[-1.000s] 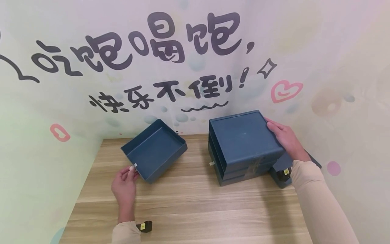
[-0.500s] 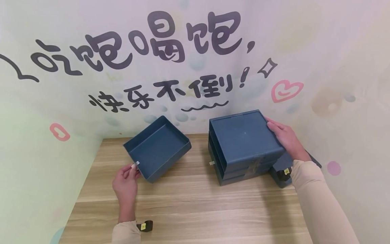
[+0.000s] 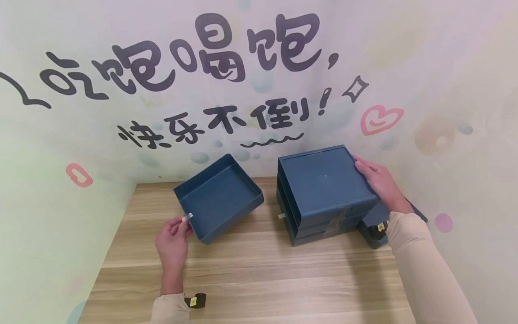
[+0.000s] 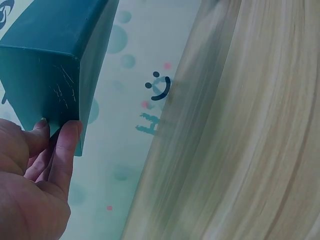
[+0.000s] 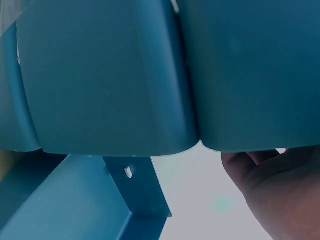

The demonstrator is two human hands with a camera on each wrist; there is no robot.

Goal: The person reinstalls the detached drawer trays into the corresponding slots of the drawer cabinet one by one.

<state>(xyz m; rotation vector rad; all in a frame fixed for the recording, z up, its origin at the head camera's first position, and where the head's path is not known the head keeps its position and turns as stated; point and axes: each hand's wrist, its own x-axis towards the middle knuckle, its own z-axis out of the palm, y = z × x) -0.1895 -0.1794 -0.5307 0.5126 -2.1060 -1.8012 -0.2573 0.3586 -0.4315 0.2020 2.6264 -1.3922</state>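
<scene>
Left hand (image 3: 172, 243) with fingers pinched on near edge of blue tray (image 3: 222, 198), tray over left part of wooden surface (image 3: 259, 279), open gap between it and blue cabinet (image 3: 328, 180), right hand (image 3: 382, 184) resting, fingers mostly straight, at cabinet's right edge, second tray (image 3: 375, 215) just beside

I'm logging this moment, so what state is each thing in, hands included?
Blue drawer cabinet: upright, with an open slot showing.
Left blue drawer: out of the cabinet, open top up.
Right blue drawer: out of the cabinet, partly hidden.
Left hand: pinching the left drawer.
Right hand: touching the cabinet.
</scene>
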